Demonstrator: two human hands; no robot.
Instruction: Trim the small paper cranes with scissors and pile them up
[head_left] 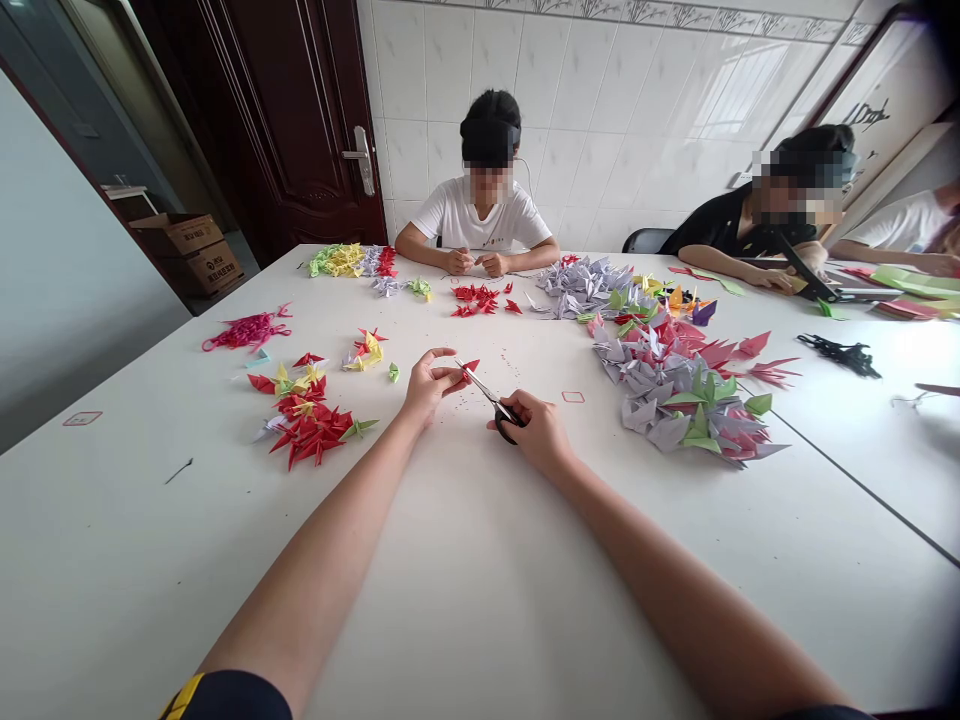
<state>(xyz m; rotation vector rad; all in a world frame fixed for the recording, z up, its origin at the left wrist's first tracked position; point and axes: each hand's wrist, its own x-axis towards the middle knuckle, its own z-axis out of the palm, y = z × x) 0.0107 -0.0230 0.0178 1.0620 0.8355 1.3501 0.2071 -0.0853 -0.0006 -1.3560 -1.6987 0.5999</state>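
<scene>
Between the fingertips of my left hand [431, 385] is a small red folded paper piece [470, 368]. My right hand [541, 428] grips black-handled scissors [487, 394], whose blades reach up to the red paper. Tiny dark specks lie on the white table below the blades. Left of my left hand rests a pile of mostly red paper cranes [315, 425], with some yellow and green ones. A small green folded piece [394, 372] lies by my left wrist. On the right spreads a large heap of grey, pink and green cranes [675, 385].
Pink string [247, 329] lies at the far left of the white table [465, 600], black strings [838, 355] at the right. Across the table sits a person in white [480, 215], behind red folded pieces [478, 299]. Others sit at the right. Cardboard boxes [187, 255] stand near the doorway.
</scene>
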